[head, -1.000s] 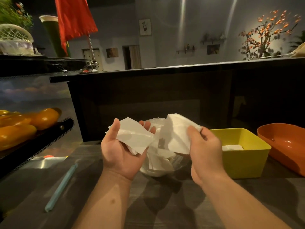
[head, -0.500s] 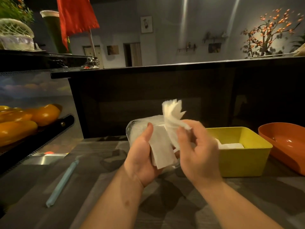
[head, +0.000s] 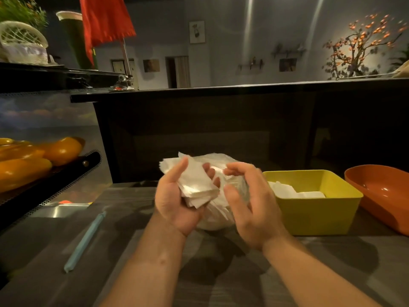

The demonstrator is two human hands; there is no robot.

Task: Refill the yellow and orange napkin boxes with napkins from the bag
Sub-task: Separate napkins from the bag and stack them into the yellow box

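Dim bar room, dark wood-grain counter (head: 132,273) running toward a raised bar top (head: 221,89). Far left: glass display case (head: 51,120) with orange-yellow rounded items (head: 59,149) inside, cut off by the frame edge, can't tell what they are. Above it a white wicker basket (head: 22,38), partly cut off, and a red flag (head: 106,18) whose top runs out of frame. On the counter left of the hands lies a pale blue stick (head: 85,239), pen or wrapped straw, unclear. Centre: left hand (head: 177,202) palm up, thumb and fingers curled round a napkin stack (head: 194,182), edges fanned and uneven, held above the counter. Behind and under both hands sits the clear bag (head: 212,220) on the counter, mostly hidden; only its top and lower bulge show. Right hand (head: 254,213) just beside the stack, fingers loosely bent, thumb apart, nothing plainly gripped; can't tell if the fingertips touch the bag. Right of it the yellow box (head: 318,218) stands on the counter, a few loose napkins (head: 287,190) low inside, its near-left corner hidden by the right hand. Next right, the orange box (head: 380,191), cut off at the frame edge, inside partly out of view. Far back right, a blurred branch with orange blossoms (head: 358,45).
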